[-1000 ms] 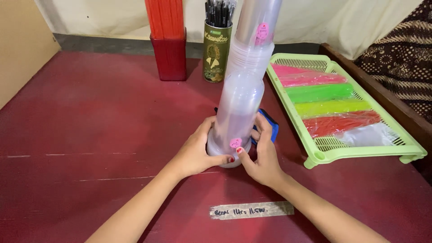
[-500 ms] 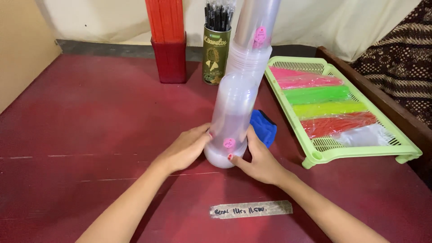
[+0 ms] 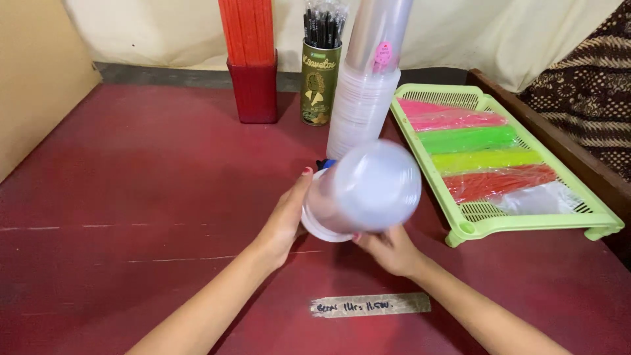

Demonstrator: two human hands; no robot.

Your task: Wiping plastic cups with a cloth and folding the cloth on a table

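Note:
Both my hands hold a short stack of clear plastic cups (image 3: pixel 365 187) tipped on its side, its closed end towards me. My left hand (image 3: pixel 286 217) presses against the stack's left side near the rim. My right hand (image 3: pixel 388 250) supports it from below. Right behind it a tall stack of clear cups (image 3: pixel 368 92) with a pink sticker stands upright on the red table (image 3: pixel 131 197). A blue object (image 3: pixel 327 163) peeks out between the two stacks, mostly hidden.
A light green slotted tray (image 3: pixel 526 223) at the right holds pink, green, yellow and red straw bundles. At the back stand a red holder of orange straws (image 3: pixel 251 72) and a green tin of black straws (image 3: pixel 320 72). A tape strip (image 3: pixel 370 306) lies near me.
My hands were wrapped round the foot of the upright stack. Now a short stack is lifted off the table and tipped towards me, with the tall stack still standing behind it.

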